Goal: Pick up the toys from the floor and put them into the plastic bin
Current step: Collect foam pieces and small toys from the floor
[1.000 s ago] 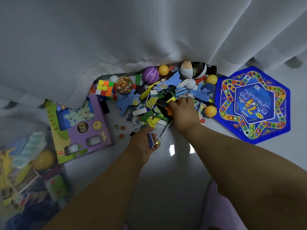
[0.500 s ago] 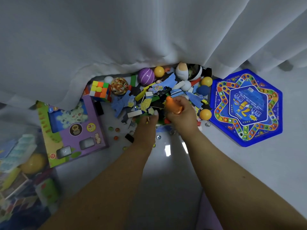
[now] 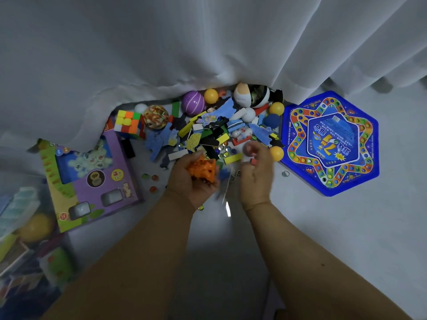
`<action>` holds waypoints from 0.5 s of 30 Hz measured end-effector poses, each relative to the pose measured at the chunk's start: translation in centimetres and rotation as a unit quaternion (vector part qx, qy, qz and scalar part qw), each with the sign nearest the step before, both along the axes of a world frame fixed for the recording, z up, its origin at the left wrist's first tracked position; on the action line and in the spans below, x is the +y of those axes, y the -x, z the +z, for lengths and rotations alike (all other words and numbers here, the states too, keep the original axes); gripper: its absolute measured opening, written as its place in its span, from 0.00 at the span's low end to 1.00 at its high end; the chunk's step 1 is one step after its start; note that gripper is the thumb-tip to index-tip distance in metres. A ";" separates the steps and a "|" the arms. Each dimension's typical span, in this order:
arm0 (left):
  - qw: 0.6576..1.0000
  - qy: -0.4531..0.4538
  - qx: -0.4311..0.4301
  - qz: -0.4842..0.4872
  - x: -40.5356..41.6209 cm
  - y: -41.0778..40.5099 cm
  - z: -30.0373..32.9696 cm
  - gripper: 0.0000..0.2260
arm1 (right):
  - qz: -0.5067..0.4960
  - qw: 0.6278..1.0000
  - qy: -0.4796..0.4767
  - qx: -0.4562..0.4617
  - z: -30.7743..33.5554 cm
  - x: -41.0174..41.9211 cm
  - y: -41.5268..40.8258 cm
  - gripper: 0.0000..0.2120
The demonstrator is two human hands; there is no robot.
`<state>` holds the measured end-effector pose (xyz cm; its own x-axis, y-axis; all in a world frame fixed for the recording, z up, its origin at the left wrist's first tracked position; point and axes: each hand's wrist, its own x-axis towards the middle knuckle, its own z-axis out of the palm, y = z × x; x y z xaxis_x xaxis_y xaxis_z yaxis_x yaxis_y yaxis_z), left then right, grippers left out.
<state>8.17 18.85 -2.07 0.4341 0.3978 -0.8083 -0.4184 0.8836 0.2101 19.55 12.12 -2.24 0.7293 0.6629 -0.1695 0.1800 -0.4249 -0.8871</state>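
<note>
A pile of small toys (image 3: 209, 132) lies on the floor under the curtain's hem: foam puzzle pieces, blocks, marbles and balls. My left hand (image 3: 191, 183) is palm up at the pile's near edge and grips an orange plastic toy (image 3: 201, 170). My right hand (image 3: 256, 174), blurred by motion, hovers just right of it with curled fingers that pinch a small red piece (image 3: 254, 161). The translucent plastic bin (image 3: 25, 229) stands at the lower left, with toys inside it.
A white curtain (image 3: 208, 47) hangs over the back of the pile. A colour cube (image 3: 128, 122), a purple ball (image 3: 193, 103) and yellow balls (image 3: 276, 153) sit there. A purple toy box (image 3: 92, 179) lies left, a blue hexagonal game board (image 3: 330, 144) right.
The orange toy has passed from my right hand into my left. My left hand has turned palm up, and my right hand has moved back toward the pile's right side.
</note>
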 end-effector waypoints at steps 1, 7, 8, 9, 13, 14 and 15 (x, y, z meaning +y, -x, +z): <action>1.000 0.007 0.010 0.011 0.1 0.6 -0.1 0.06 | -0.093 0.992 0.042 -0.080 -0.5 -0.7 -1.3 0.19; 0.995 -0.012 0.100 0.004 -0.1 5.6 0.1 0.06 | -0.058 0.934 0.323 -0.140 -4.1 -4.6 -7.0 0.19; 0.993 -0.013 0.114 0.004 -0.4 6.2 0.2 0.06 | -0.023 0.934 0.325 -0.147 -4.4 -4.6 -7.1 0.15; 0.992 -0.013 0.128 0.003 -0.8 6.7 0.1 0.06 | 0.005 0.931 0.330 -0.155 -4.4 -4.6 -7.0 0.13; 0.983 -0.005 0.181 -0.037 -2.6 8.2 -0.3 0.05 | 0.049 0.903 0.397 -0.156 -4.6 -5.0 -5.6 0.13; 0.980 0.001 0.189 -0.059 -3.2 8.5 -0.5 0.06 | 0.044 0.907 0.393 -0.143 -4.4 -5.2 -4.9 0.13; 0.977 0.010 0.199 -0.081 -3.9 8.8 -0.6 0.07 | 0.037 0.920 0.371 -0.121 -3.9 -5.2 -4.1 0.12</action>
<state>-0.60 14.93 -2.66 0.1395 0.3321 -0.9329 -0.1625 0.9370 0.3092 23.66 6.89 -6.16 0.7629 0.4790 -0.4342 0.3858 -0.8762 -0.2888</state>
